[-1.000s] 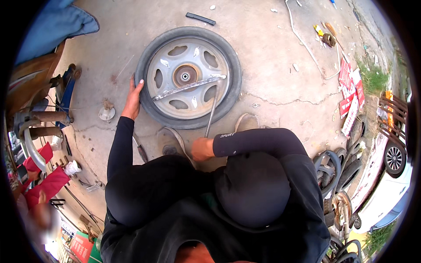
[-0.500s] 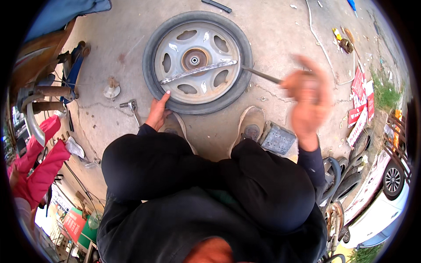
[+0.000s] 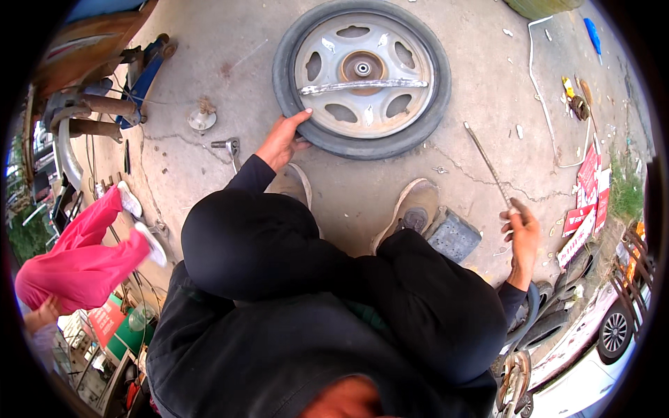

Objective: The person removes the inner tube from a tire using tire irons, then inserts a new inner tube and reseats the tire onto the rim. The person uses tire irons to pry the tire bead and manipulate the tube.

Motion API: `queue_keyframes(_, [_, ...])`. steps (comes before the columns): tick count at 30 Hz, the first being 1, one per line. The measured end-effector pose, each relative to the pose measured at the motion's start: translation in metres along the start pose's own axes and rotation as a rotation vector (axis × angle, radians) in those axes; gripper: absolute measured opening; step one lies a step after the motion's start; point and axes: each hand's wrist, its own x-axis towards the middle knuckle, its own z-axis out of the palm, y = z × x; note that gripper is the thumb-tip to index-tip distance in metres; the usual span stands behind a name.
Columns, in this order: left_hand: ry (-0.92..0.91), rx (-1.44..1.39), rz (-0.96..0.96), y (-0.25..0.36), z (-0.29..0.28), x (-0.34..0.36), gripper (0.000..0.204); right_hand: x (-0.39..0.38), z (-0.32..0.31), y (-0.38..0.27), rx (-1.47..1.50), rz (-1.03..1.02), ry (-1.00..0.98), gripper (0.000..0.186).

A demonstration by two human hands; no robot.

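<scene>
A spoked-looking steel wheel with a dark rubber tyre lies flat on the concrete ahead of me. Across its silver-grey disc rests a long worn metal bar, below the rusty hub. My left hand grips the tyre's near left edge, thumb on top and the fingers partly hidden at its side. Off to the right, clear of the wheel, my right hand holds one end of a thin metal rod. The rod's far end points toward the tyre without touching it.
A ratchet wrench and a round metal piece lie left of the wheel. A grey block sits beside my right shoe. A person in pink trousers is at the left. Old tyres and a white car stand right.
My right hand has drawn the rod away from the wheel, down and to the right. The left hand stays on the tyre. The view has shifted, and the person in pink has moved.
</scene>
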Motion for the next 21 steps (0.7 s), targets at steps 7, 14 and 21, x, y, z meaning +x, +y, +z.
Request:
queue_keyframes(7, [-0.035,0.229,0.013,-0.005,0.016,-0.013,0.058,-0.041,0.049,0.007,-0.317,-0.313,0.129,0.036])
queue_keyframes(14, [-0.231,1.777,0.708,-0.009,0.031,-0.050,0.049,-0.095,0.068,0.017,-0.231,-0.346,-0.059,0.033])
queue_keyframes(21, [-0.397,1.871,1.434,-0.025,0.054,-0.005,0.062,-0.069,0.097,0.017,-0.501,-0.751,0.064,0.048])
